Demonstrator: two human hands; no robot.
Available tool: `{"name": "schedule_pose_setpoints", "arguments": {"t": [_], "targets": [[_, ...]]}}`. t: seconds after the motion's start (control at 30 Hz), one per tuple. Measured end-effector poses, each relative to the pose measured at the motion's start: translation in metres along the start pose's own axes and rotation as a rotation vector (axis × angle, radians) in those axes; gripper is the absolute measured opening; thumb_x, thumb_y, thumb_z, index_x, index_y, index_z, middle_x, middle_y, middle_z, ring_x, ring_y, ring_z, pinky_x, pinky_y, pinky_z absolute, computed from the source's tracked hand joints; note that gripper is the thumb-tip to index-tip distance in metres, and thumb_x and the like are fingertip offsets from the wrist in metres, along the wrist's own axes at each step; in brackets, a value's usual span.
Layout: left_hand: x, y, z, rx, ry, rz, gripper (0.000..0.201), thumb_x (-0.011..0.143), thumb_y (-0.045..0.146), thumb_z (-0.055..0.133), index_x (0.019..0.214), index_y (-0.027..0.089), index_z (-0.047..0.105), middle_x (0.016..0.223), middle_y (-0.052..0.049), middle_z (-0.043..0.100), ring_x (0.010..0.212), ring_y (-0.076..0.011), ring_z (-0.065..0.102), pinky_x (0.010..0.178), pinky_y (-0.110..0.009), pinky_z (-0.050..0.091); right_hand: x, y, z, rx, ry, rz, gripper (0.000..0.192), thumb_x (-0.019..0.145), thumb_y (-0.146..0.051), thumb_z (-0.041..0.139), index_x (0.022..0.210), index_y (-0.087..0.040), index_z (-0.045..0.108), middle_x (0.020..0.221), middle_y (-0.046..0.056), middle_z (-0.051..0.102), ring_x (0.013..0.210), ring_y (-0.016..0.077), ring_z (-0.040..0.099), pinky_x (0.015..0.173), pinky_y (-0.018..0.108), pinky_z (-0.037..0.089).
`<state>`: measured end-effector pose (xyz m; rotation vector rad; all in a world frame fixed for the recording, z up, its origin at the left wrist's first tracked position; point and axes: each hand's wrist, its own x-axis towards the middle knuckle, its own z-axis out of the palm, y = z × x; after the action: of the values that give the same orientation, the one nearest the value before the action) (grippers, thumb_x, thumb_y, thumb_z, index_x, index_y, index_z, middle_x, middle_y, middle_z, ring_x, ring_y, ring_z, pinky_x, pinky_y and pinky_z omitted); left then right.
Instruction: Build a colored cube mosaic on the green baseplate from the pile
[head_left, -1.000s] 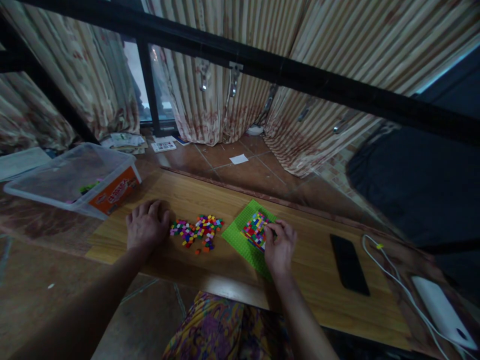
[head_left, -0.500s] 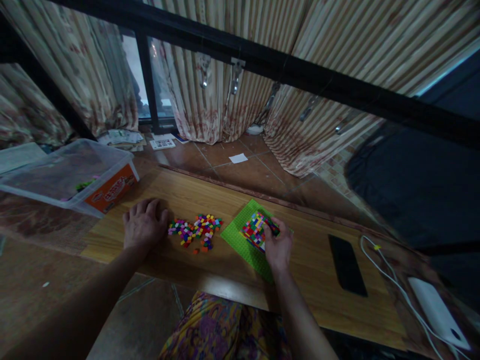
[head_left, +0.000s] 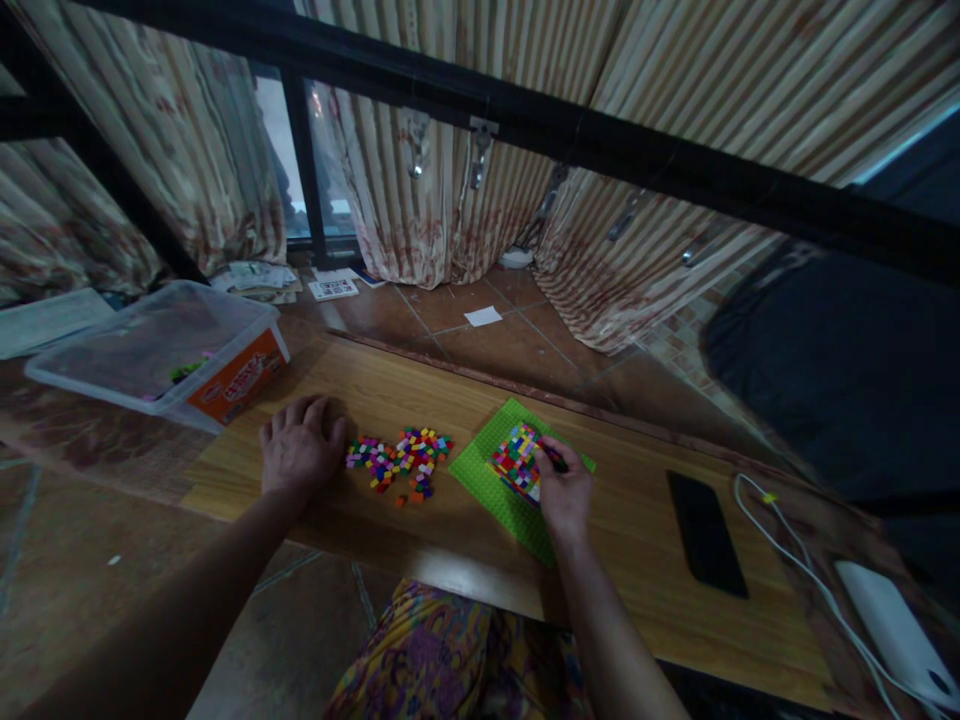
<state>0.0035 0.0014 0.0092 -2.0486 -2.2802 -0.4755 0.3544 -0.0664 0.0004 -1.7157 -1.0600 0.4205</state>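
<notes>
Wooden table [head_left: 637, 545] is carrying loose bricks [head_left: 411, 454] at left and a part-covered green board [head_left: 516, 516] at right, left hand [head_left: 298, 448] lying loosely spread beside them, right hand [head_left: 564, 496] curling over the board, can't tell if pinching; bricks are looking light, stiff, slippery, best gripped by opposite sides.

left hand [head_left: 302, 450] rests on the table [head_left: 375, 380] beside loose bricks [head_left: 414, 450]; right hand [head_left: 568, 495] covers one edge of the mosaic [head_left: 516, 458] on a green plate [head_left: 517, 515].
</notes>
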Motion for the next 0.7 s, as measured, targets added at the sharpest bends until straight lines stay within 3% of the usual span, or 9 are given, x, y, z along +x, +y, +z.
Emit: {"name": "schedule_pose_setpoints", "arguments": {"t": [0.13,0.23,0.3,0.43,0.53,0.7], "targets": [[-0.001,0.001,0.0,0.009,0.004,-0.005,0.052,0.092,0.048,0.036,0.131,0.019,0.053,0.137,-0.012,0.053,0.123,-0.034,0.047,0.101,-0.049,0.035,-0.005,-0.008,-0.011,-0.06,0.067,-0.063,0.037,0.083,-0.043,0.058,0.107,-0.016,0.068,0.109,0.012,0.069,0.103,0.024,0.062,0.094,0.043,0.046],[-0.003,0.002,-0.001,0.005,0.009,0.0,0.051,0.092,0.047,0.036,0.131,0.019,0.053,0.137,-0.012,0.053,0.123,-0.0336,0.046,0.101,-0.049,0.035,-0.012,-0.026,-0.018,-0.088,0.152,-0.174,0.034,0.086,-0.043,0.057,0.104,-0.017,0.069,0.107,0.011,0.069,0.102,0.0235,0.062,0.093,0.042,0.046],[-0.003,0.002,0.0,-0.006,0.01,-0.002,0.05,0.092,0.046,0.036,0.131,0.019,0.053,0.137,-0.011,0.054,0.123,-0.0329,0.046,0.101,-0.049,0.035,-0.02,-0.043,-0.018,-0.065,0.123,-0.237,0.031,0.087,-0.041,0.056,0.102,-0.018,0.069,0.103,0.009,0.07,0.096,0.0221,0.063,0.089,0.039,0.048],[-0.004,0.002,0.0,-0.024,0.008,-0.01,0.049,0.092,0.046,0.038,0.131,0.02,0.054,0.135,-0.011,0.055,0.122,-0.0324,0.046,0.101,-0.048,0.035,-0.048,-0.07,-0.003,-0.02,-0.152,-0.314,0.022,0.09,-0.034,0.054,0.099,-0.021,0.07,0.1,0.007,0.07,0.09,0.0193,0.065,0.082,0.034,0.05],[-0.004,0.002,-0.001,-0.028,0.009,-0.007,0.049,0.092,0.046,0.039,0.13,0.021,0.054,0.135,-0.011,0.054,0.122,-0.032,0.046,0.101,-0.048,0.035,-0.073,-0.075,0.016,-0.062,-0.391,-0.362,0.02,0.09,-0.027,0.052,0.099,-0.021,0.069,0.098,0.006,0.07,0.09,0.0189,0.064,0.081,0.032,0.05],[-0.005,0.002,-0.001,-0.037,0.01,-0.005,0.049,0.092,0.046,0.038,0.13,0.02,0.054,0.135,-0.011,0.054,0.122,-0.0318,0.046,0.102,-0.047,0.035,-0.095,-0.064,0.044,-0.237,-0.543,-0.365,0.02,0.087,-0.019,0.052,0.101,-0.019,0.067,0.096,0.007,0.067,0.093,0.0212,0.061,0.083,0.035,0.048]]}}
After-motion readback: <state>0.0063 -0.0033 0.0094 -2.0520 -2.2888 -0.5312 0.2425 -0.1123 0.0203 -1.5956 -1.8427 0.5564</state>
